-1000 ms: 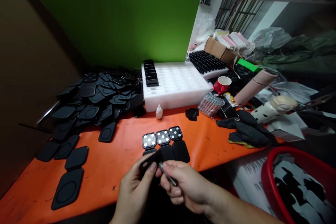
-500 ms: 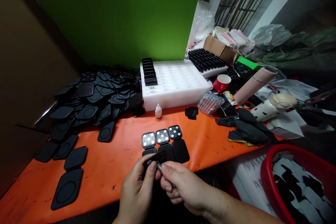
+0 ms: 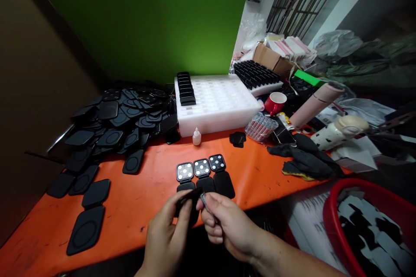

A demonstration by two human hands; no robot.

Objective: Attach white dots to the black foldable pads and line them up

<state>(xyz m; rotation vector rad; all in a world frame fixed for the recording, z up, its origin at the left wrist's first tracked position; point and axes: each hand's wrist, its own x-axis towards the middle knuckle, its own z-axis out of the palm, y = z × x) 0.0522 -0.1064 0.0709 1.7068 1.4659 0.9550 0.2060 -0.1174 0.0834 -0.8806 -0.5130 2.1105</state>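
Note:
My left hand [image 3: 167, 229] is closed on a dark, flat folding pad [image 3: 190, 197], tilted above the table's front edge. In my right hand [image 3: 229, 225] is a slim grey ridged metal rod [image 3: 207, 204], pinched between thumb and fingers. Its upper end is close to the pad's right edge; I cannot tell whether they touch. Just beyond my hands lie three opened pads: their far halves, such as the middle panel [image 3: 201, 167], show white round dots, and their near halves, such as the plain black panel [image 3: 223, 184], are partly behind my hands.
Many black pads [image 3: 110, 138] are heaped at left on the orange table [image 3: 130, 216]. A white foam tray [image 3: 217, 117] holds a row of black pieces. Nearby are a small dropper bottle [image 3: 196, 137], bagged silver cylinders [image 3: 261, 127], dark gloves [image 3: 302, 160] and a red basin [image 3: 334, 216].
My right hand has shifted slightly up and right with the rod, whose upper end now shows more clearly beside the pad. My left hand keeps its hold, a little lower left.

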